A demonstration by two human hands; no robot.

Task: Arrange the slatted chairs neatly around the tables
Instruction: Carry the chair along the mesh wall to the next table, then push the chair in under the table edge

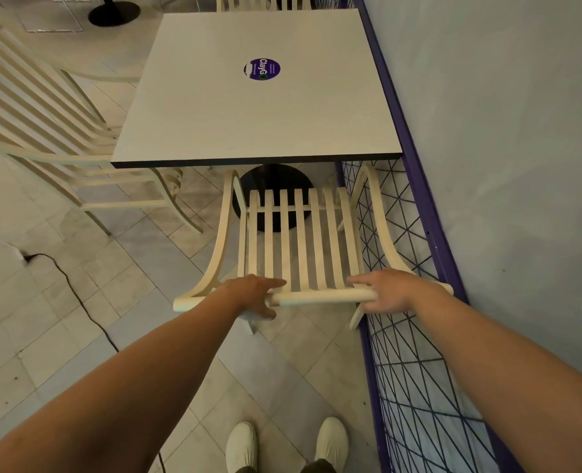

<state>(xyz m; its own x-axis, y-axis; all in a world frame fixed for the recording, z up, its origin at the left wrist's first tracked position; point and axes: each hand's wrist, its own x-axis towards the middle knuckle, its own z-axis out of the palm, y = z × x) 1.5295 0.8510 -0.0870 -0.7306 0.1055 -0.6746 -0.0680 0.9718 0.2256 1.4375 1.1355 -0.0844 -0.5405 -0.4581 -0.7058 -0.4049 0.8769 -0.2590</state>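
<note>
A cream slatted chair (299, 233) stands in front of me, its seat partly under the near edge of a square white table (255, 124). My left hand (257, 295) grips the left end of the chair's top back rail. The right end of that rail is held by my right hand (386, 290). A second slatted chair (43, 121) stands angled at the table's left side. Part of a third chair (265, 1) shows beyond the table's far edge.
A purple-framed wire fence (415, 370) and a pale wall run close along the right of the chair. A black cable (74, 291) lies across the tiled floor at left. The table's black round base (275, 182) sits under it. Another black pedestal base (113, 13) is far left.
</note>
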